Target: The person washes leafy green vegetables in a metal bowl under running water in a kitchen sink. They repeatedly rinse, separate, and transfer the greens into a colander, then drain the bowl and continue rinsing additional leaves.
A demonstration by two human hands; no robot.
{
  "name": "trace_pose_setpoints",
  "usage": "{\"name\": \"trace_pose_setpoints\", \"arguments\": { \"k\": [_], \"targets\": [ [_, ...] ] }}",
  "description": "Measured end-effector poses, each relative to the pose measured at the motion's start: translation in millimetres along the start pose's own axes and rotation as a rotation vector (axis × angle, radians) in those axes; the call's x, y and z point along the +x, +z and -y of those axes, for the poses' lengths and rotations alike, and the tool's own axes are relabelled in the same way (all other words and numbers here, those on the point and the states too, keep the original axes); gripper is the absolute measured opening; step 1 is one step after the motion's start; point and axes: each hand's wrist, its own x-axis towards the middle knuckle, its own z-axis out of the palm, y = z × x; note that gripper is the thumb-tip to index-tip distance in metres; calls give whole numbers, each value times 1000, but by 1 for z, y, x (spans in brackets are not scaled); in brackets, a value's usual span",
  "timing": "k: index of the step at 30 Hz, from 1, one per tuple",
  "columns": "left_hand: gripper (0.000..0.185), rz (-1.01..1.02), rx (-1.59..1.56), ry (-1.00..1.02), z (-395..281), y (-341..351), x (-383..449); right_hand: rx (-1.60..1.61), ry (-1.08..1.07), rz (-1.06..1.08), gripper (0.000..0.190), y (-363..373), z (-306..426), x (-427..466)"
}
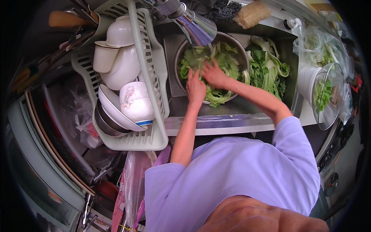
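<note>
A round metal basin (247,62) stands in the stainless steel sink, with torn leafy greens (230,62) and water in it. At its near left part, my left hand (196,88) reaches over the rim with its fingertips among the leaves. Just right of it, my right hand (216,76) dips into the same greens, its fingers slightly blurred. Leaves and water hide the fingertips, so a grip on any leaf cannot be made out. Above the basin's far side hangs a metal faucet head (198,29), pointing down at the greens.
More leafy greens (266,68) lie in the sink (185,107) right of the basin. A dish rack (158,92) with white bowls (136,101) and a cup (105,56) borders it on the left. On the right are a wire strainer (327,113) holding leaves and a plastic bag (321,43) of greens.
</note>
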Motion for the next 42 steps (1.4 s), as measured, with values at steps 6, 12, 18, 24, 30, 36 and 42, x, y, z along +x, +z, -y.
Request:
{"name": "trace_pose_setpoints", "arguments": {
  "k": [6, 12, 18, 24, 30, 36, 42],
  "targets": [
    [53, -227, -14, 42, 16, 11, 20, 428, 381, 204, 32, 16, -51, -2],
    [62, -96, -1033, -356, 46, 43, 90, 752, 722, -244, 49, -42, -59, -8],
    [48, 163, -1486, -403, 8, 62, 115, 1803, 904, -202, 80, 4, -61, 19],
    [46, 13, -1283, -500, -15, 23, 63, 1880, 855, -392, 22, -70, -52, -19],
    [33, -225, -572, -189, 28, 17, 39, 1138, 645, -322, 32, -92, -79, -49],
    [69, -220, -624, -234, 19, 59, 90, 1053, 826, -339, 60, 31, -73, 18],
    [47, 138, -1545, -406, -7, 44, 105, 2250, 961, -320, 33, -27, -54, 35]
  ]
}}
